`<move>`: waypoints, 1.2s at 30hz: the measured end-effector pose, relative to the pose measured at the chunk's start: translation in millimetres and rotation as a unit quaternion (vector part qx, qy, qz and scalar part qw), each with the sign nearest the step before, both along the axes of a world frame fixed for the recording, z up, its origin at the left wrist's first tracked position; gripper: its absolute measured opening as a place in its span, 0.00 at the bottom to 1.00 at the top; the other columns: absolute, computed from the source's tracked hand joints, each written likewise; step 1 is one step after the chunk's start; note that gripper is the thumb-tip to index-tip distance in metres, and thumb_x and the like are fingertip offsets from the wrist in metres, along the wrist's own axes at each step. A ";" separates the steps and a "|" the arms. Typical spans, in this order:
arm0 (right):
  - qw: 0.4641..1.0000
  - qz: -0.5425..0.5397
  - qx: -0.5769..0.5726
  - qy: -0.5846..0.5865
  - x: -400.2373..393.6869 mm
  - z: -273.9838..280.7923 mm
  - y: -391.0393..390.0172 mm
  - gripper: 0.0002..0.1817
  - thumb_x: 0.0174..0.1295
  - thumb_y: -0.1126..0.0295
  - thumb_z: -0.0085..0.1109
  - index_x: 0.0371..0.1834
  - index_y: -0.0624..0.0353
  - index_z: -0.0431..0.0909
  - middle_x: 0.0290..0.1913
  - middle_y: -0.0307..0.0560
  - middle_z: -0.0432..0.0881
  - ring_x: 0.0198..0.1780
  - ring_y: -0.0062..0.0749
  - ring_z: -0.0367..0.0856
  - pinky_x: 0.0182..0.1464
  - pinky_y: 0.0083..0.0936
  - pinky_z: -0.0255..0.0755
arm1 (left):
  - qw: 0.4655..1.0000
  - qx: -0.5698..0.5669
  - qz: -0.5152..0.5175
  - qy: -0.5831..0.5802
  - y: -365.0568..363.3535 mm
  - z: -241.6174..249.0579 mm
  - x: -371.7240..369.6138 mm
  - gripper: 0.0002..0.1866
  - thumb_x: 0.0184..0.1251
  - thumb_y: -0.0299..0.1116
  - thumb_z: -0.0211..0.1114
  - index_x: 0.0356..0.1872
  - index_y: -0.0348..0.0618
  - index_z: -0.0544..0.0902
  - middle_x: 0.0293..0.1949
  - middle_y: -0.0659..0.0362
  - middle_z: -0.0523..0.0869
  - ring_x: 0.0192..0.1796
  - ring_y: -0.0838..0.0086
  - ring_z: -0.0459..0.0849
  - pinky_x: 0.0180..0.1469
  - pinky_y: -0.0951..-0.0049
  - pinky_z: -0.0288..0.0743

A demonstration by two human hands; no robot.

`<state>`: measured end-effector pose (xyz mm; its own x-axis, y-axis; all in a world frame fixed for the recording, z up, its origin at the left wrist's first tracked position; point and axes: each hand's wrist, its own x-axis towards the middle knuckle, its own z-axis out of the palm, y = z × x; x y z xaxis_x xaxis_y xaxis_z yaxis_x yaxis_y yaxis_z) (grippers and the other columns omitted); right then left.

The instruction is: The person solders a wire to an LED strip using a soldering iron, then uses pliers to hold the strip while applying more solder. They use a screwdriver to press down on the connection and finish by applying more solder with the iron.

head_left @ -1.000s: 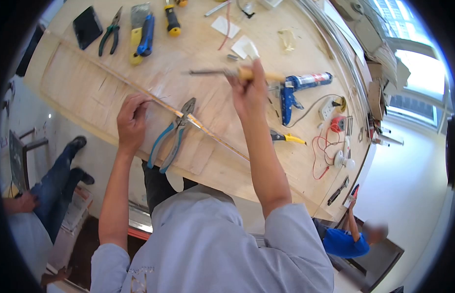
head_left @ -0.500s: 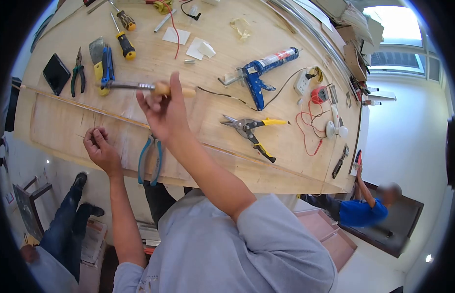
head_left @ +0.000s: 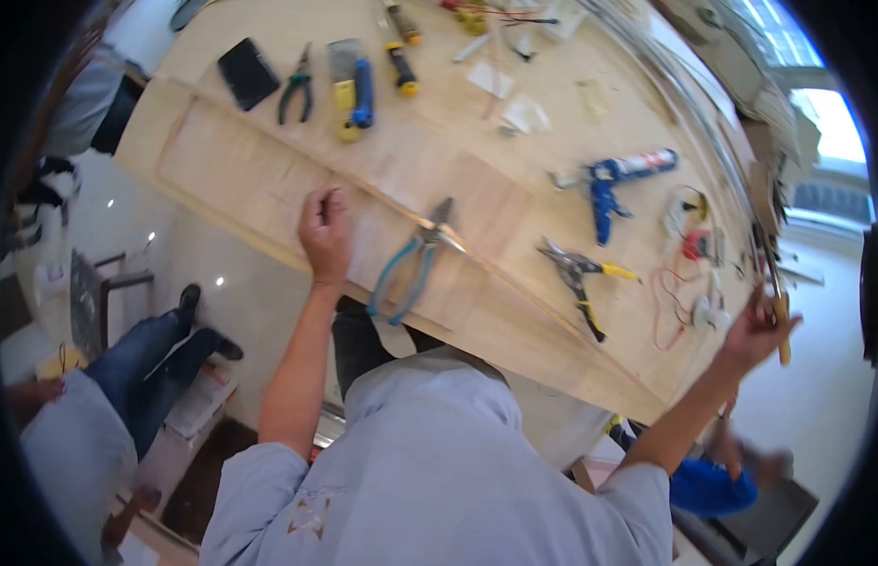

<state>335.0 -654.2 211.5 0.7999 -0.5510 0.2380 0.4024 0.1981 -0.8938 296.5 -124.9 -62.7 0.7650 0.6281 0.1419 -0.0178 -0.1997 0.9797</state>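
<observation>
My left hand (head_left: 327, 238) is closed over the near part of the wooden board, its fingers curled together; what they hold, if anything, is too small to name. Out at the far right, my right hand (head_left: 755, 332) grips a wooden-handled tool (head_left: 784, 330) whose metal shaft points up. Teal-handled pliers (head_left: 413, 262) lie between my hands, their jaws over a thin wooden strip (head_left: 514, 288). To their right are yellow-and-black snips (head_left: 582, 275).
On the table (head_left: 543, 364) lie a blue caulking gun (head_left: 606, 189), a phone (head_left: 248, 74), small pliers (head_left: 297, 85), a blue cutter (head_left: 363, 92), a scraper and a screwdriver (head_left: 398, 64). People stand at lower left and lower right; one wears blue (head_left: 708, 489).
My right hand has swung far right with the tool, from above the board to the table's right edge. The camera view has shifted and turned. My left hand stays closed over the board.
</observation>
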 end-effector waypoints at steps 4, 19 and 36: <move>0.993 -0.009 0.087 0.075 -9.0 -82.9 83.8 0.28 0.68 0.47 0.47 0.40 0.67 0.77 0.18 0.36 0.64 0.21 0.21 0.60 0.67 0.36 0.62 | 0.990 0.066 -0.126 0.013 5.8 23.2 -2.6 0.03 0.63 0.23 0.61 0.36 0.41 0.81 0.32 0.60 0.80 0.35 0.75 0.78 0.40 0.74 0.71; 0.961 0.156 0.148 0.172 7.7 -246.5 264.0 0.09 0.64 0.70 0.53 0.26 0.55 0.68 0.15 0.34 0.61 0.15 0.18 0.57 0.56 0.44 0.73 | 0.882 0.308 -0.354 -0.040 12.0 24.3 28.7 0.09 0.52 0.23 0.66 0.35 0.46 0.83 0.36 0.62 0.81 0.43 0.67 0.78 0.47 0.68 0.70; 0.964 0.165 0.118 0.171 -9.1 -247.9 258.3 0.11 0.64 0.73 0.55 0.24 0.55 0.67 0.15 0.35 0.63 0.15 0.15 0.58 0.60 0.53 0.70 | 0.880 0.334 -0.335 -0.032 10.4 24.7 28.4 0.07 0.52 0.28 0.68 0.33 0.50 0.84 0.35 0.66 0.82 0.44 0.72 0.78 0.47 0.70 0.66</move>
